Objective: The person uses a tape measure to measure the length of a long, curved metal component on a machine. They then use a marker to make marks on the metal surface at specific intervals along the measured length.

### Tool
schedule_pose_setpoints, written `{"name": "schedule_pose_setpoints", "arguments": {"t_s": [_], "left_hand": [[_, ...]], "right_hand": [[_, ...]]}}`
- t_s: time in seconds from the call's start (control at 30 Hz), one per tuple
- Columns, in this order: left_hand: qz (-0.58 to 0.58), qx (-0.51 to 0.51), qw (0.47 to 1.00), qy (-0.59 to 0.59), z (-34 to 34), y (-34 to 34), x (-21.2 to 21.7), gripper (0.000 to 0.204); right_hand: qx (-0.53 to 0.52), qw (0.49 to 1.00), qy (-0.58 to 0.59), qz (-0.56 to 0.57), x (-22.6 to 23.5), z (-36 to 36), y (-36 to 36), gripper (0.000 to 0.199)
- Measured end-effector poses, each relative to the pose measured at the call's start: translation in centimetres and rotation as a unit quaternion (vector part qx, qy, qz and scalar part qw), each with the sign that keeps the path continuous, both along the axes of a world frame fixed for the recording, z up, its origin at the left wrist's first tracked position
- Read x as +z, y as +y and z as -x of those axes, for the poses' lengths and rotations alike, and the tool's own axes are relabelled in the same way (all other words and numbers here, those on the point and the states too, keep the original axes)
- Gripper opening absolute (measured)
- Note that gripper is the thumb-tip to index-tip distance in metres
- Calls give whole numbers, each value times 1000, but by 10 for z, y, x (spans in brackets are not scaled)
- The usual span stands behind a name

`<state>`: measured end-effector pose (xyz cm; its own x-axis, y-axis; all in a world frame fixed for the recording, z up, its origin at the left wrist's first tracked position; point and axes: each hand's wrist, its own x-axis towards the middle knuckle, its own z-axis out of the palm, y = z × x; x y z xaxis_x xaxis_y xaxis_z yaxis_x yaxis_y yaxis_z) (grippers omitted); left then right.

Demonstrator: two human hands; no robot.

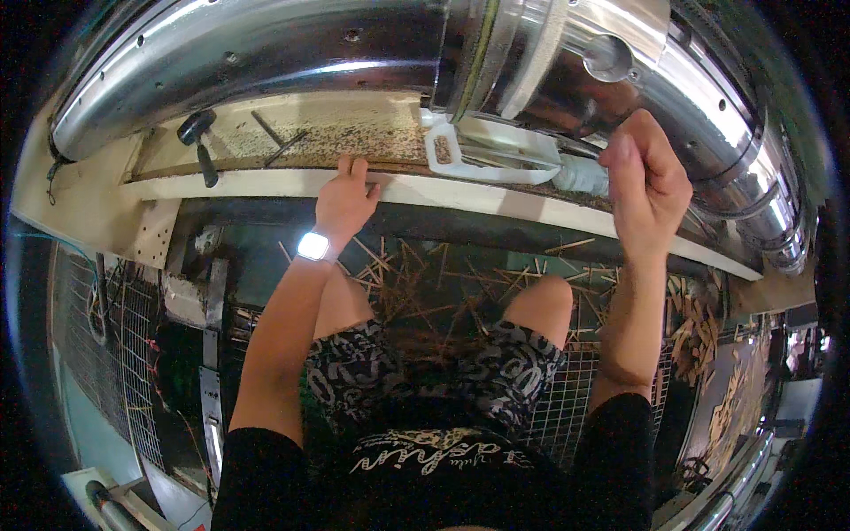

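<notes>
My left hand (345, 205), with a lit watch (313, 246) on its wrist, rests on the cream rail (257, 183) with its fingers stretched over the edge. In front of the big shiny metal cylinder (637, 111) my right hand (653, 186) is raised and closed; whatever it may hold is hidden. Between my hands a white plastic jug (452, 166) lies on its side in the trough behind the rail. A black-headed hammer (204, 146) leans at the trough's left end. Beside it lie thin dark rods, perhaps hex keys (285, 147).
The long metal cylinder spans the far side, with a round hole (607, 58) and collars at right. Brown specks cover the trough floor (354, 133). Thin wooden sticks (416, 274) litter the space below the rail, around my knees. Wire mesh panels (137, 354) stand at left.
</notes>
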<state>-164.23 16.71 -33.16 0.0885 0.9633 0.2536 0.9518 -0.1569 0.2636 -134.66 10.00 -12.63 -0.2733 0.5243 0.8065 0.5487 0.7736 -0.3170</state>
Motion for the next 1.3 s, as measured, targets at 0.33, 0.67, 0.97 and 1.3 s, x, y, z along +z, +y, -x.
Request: {"name": "schedule_pose_setpoints", "arguments": {"t_s": [0.33, 0.67, 0.97, 1.3], "left_hand": [[17, -25, 999, -10, 2, -2, 3, 40], [-31, -29, 999, -12, 3, -1, -3, 37], [-25, -30, 999, -3, 0, 0, 1, 32], [-39, -31, 999, -10, -3, 0, 0, 30]], "right_hand": [[-111, 989, -8, 97, 23, 7, -18, 19], [-44, 945, 50, 321, 45, 4, -36, 20], [125, 910, -4, 396, 39, -21, -39, 15], [-32, 901, -421, -101, 71, -40, -3, 28]]}}
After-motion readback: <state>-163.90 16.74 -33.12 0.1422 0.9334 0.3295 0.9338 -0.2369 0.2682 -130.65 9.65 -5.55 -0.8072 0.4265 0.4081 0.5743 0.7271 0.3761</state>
